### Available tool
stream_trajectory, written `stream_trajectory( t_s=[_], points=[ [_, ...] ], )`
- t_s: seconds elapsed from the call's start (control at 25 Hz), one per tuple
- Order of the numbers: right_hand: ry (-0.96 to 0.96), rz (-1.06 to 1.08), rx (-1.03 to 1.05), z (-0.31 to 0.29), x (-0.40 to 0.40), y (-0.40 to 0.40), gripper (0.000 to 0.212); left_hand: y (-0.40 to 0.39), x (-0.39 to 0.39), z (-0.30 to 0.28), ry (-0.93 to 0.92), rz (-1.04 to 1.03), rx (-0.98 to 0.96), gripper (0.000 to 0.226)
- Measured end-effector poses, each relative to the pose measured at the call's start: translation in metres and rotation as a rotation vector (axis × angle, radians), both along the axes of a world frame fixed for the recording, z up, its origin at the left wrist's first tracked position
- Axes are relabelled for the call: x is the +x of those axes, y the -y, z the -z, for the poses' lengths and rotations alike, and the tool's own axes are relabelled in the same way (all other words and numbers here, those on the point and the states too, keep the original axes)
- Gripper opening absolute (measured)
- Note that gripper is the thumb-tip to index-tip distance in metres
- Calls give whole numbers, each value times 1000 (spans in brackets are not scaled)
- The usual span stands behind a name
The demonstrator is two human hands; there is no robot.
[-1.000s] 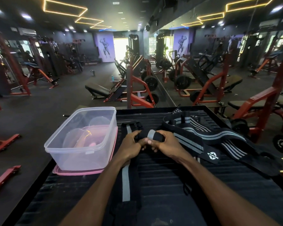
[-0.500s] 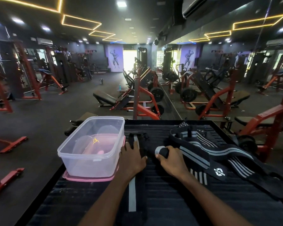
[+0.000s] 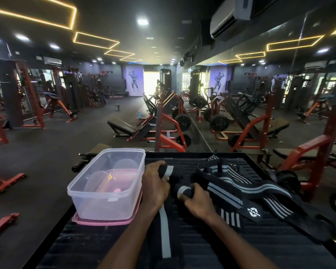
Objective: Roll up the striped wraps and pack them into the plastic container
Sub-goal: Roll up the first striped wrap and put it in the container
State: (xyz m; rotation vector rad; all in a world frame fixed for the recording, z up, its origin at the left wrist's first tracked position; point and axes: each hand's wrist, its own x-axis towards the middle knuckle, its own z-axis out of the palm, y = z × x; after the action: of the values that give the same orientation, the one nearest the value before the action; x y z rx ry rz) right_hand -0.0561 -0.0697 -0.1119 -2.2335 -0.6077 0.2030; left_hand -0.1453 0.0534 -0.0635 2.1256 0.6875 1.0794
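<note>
Loose tail of wrap (image 3: 164,230) runs toward the viewer on the tabletop (image 3: 260,249). Right hand (image 3: 198,200) grip clamped on rolled end (image 3: 182,191); left hand (image 3: 155,185) clamped on another roll (image 3: 166,170). Rolling step; next, wind in the tail. Unrolled wraps (image 3: 241,183) right, empty container (image 3: 107,185) left.

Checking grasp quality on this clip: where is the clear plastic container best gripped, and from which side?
Grip the clear plastic container by its flanged rim along the long sides, coming from above. It stands open and upright on its pink lid; smooth, tapering walls give less hold. The left hand beside it is nearest, but it grips a wrap.
</note>
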Motion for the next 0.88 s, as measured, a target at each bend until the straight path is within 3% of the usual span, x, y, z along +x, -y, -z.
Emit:
stream_trajectory(
  t_s=[0.24,0.48,0.64,0.8,0.88],
  points=[
    [-71,-11,111,-7,-4,-13,47,6,-17,-34,216,86,-29,43],
    [-126,-86,149,-11,-11,-36,36,1,-19,-48,235,174,-166,47],
    [-215,-22,269,-25,-4,-29,21,-5,-18,-36,243,229,-397,49],
    [-697,65,738,-52,12,-10,31,1,-19,-26,274,297,-685,45],
    [-828,61,871,-66,20,1,33,7,-20,-24,213,385,-797,46]
  ],
)
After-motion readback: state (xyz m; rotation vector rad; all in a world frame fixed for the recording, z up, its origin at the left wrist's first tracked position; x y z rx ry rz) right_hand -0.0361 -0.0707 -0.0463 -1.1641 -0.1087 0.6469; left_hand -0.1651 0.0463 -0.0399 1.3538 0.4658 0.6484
